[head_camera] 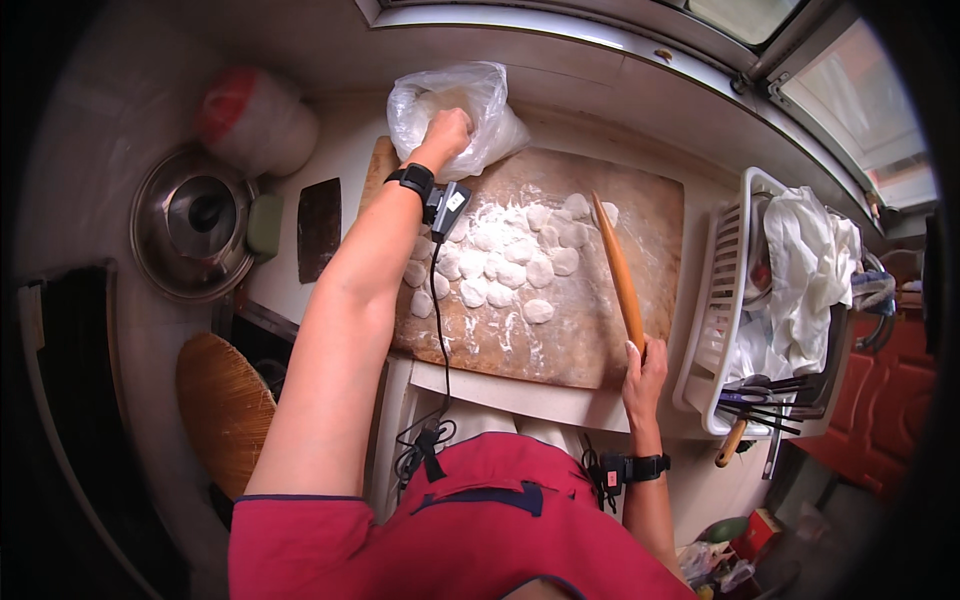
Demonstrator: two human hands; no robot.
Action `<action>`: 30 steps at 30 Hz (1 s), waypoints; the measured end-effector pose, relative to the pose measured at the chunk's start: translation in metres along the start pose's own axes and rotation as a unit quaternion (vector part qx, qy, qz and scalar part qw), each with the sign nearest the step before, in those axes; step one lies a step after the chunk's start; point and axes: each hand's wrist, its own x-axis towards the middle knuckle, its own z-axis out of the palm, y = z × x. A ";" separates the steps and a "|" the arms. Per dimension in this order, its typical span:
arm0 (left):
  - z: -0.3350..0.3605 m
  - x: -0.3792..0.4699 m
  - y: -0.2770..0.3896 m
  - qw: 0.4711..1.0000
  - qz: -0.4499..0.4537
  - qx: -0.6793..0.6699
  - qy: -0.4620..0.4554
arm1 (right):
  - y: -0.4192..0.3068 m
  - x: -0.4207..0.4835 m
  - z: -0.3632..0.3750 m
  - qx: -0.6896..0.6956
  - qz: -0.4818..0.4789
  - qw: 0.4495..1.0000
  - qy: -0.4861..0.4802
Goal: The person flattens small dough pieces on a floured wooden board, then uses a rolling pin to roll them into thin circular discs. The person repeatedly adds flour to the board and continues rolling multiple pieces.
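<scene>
My left hand reaches into the mouth of a clear plastic bag that holds pale flour. Its fingers are bent down and partly hidden, so whether they grip anything does not show. With my right hand I hold the near end of a tapered wooden rolling pin, which slants away over the right part of a wooden board. Several flattened rounds of dough lie on the board, dusted with loose flour. One round sits apart, closest to me. The pin's far end partly covers another.
A white plastic rack with cloth and utensils stands right of the board. On the left are a cleaver-like dark blade, a metal pot lid, a green block and a straw lid. A cable hangs from my left wrist across the board.
</scene>
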 end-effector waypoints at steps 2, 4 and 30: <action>-0.005 -0.002 -0.001 1.000 0.006 -0.023 0.020 | 0.000 0.002 0.001 0.002 0.005 1.000 0.001; -0.011 -0.004 -0.002 0.997 -0.020 -0.058 0.053 | 0.001 0.004 0.001 0.016 0.007 1.000 0.003; 0.096 -0.254 0.175 0.920 -0.094 -0.380 -0.015 | 0.030 -0.005 -0.005 0.134 0.043 0.990 0.026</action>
